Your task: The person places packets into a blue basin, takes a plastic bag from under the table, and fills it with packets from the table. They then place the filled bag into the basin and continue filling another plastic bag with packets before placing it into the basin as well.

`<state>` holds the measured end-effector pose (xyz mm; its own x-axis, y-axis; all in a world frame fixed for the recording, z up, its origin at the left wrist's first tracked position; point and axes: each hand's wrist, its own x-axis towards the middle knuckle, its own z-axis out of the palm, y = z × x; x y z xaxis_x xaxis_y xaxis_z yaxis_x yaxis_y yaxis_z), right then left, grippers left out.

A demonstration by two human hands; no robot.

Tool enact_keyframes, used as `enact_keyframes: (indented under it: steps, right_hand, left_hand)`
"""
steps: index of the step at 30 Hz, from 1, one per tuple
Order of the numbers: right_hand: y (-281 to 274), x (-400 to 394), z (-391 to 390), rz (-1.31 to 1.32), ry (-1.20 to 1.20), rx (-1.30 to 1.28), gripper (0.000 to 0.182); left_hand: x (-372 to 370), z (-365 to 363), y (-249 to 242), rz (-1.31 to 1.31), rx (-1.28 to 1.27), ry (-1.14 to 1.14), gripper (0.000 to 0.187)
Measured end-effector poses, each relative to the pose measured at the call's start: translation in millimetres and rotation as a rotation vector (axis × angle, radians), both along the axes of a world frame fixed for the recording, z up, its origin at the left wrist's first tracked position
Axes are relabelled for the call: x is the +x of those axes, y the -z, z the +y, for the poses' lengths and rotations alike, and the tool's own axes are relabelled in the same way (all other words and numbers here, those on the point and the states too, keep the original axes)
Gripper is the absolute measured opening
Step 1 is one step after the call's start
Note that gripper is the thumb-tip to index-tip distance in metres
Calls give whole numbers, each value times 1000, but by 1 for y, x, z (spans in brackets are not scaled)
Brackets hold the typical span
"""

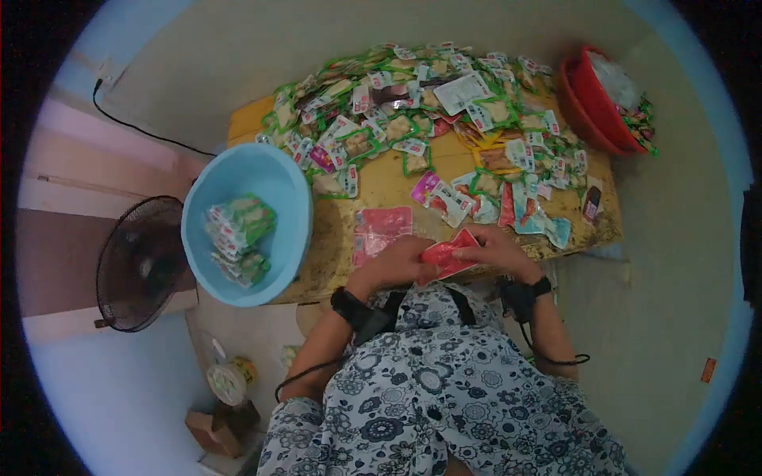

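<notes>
Both my hands hold one red packet (447,252) at the near edge of the wooden table (381,190). My left hand (397,262) grips its left side and my right hand (496,247) grips its right side. A stack of red packets (379,230) lies on the table just beyond my left hand. Many small snack packets, mostly green and white (429,103), cover the far half of the table. Each wrist carries a black band.
A light blue basin (278,190) with several green packets (238,238) stands at the table's left end. Red basins (595,103) sit at the far right. A black fan (139,262) stands on the floor at left. A cardboard box (218,424) lies below.
</notes>
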<state>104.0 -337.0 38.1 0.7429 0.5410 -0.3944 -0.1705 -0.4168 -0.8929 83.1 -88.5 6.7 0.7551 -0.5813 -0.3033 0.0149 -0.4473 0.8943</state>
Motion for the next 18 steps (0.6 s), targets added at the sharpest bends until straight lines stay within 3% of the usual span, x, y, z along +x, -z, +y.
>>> enact_keyframes:
  steps: [2,4,8,11,14,17,18]
  right_hand:
    - [13,-1,-11,-98,24,-146,25]
    - [33,-12,-30,-5,340,42,24]
    - [37,-28,-54,134,820,284,24]
    - [52,-38,-66,37,785,30,26]
    - [89,-49,-55,95,721,199,29]
    - [136,-54,-46,61,648,180,29]
    - [127,-55,-39,128,661,238,28]
  left_hand:
    - [-4,-4,12,-105,62,-115,45]
    - [-2,-6,2,-74,165,-301,44]
    - [1,-7,-7,-220,427,-254,57]
    - [3,-18,-4,-233,535,-122,57]
    - [1,-28,18,-339,618,-23,56]
    - [3,-29,36,-361,631,14,52]
    - [3,-27,43,-378,612,9,50]
